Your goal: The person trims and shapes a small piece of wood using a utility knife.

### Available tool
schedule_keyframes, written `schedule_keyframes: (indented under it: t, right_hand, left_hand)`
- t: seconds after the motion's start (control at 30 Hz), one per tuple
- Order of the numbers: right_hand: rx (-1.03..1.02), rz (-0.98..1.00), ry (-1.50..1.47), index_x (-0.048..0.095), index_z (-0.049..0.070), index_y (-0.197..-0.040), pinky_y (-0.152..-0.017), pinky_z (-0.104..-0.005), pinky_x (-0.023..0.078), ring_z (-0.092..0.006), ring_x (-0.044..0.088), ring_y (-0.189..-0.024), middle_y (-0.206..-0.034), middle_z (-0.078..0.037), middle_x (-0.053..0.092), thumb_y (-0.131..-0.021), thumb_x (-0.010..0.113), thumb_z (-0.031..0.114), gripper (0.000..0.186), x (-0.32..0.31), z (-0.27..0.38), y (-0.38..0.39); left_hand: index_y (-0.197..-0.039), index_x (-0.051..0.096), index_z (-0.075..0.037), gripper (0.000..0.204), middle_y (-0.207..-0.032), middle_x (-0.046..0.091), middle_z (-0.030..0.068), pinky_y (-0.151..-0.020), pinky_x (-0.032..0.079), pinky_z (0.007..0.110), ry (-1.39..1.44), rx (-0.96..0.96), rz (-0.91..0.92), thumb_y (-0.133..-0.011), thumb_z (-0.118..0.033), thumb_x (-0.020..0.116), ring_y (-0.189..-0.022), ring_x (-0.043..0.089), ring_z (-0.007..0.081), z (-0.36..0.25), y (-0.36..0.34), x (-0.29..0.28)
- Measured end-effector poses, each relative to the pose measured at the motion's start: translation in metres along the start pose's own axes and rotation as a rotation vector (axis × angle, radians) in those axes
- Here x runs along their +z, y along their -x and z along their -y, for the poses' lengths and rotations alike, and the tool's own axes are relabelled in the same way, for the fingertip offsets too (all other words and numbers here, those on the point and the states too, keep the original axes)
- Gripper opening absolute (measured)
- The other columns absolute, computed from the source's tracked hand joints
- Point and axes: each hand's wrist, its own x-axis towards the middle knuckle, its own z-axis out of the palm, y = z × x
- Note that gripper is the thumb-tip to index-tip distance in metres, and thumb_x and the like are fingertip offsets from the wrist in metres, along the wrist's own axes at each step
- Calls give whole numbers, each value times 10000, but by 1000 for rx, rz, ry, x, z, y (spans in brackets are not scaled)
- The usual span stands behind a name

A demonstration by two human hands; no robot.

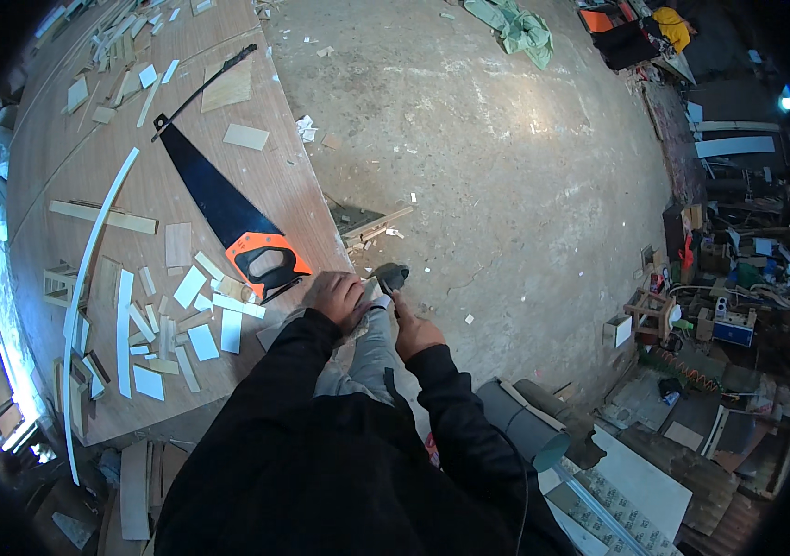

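Observation:
My left hand (335,296) and my right hand (413,332) meet over my raised knee in grey trousers (363,357), just off the table's near corner. Both have their fingers closed around a small pale piece (379,300) held between them; most of it is hidden by the fingers. My dark shoe (391,275) shows just beyond the hands. A hand saw (228,218) with a black blade and an orange and black handle lies on the wooden table (136,185), its handle close to my left hand.
Several pale wood offcuts (163,324) and a long curved white strip (89,278) lie on the table. A grey pipe (525,426) lies on the concrete floor at my right. Tools and clutter line the right wall, and a green cloth (517,28) lies far off.

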Motion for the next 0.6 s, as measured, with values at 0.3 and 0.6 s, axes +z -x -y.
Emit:
schedule_keyframes:
  t: [0.3,0.6]
  right_hand:
    - [-39,-11,-61,282,270,-1526,-735,-545,518,-449,674,-840,-913,-274,687,-941,469,157,625,5,12,-6]
    - [-32,9,-64,279,288,-1525,-736,-544,520,-451,675,-849,-931,-282,685,-955,456,170,608,3,11,-5]
  left_hand:
    - [-951,631,-38,333,-1065,585,130,-880,478,423,35,-48,17,-826,-337,707,-1002,569,334,-1,-1,0]
    - [-956,614,-25,339,-1072,576,155,-882,476,448,30,-22,42,-831,-329,695,-993,564,353,-4,-7,-9]
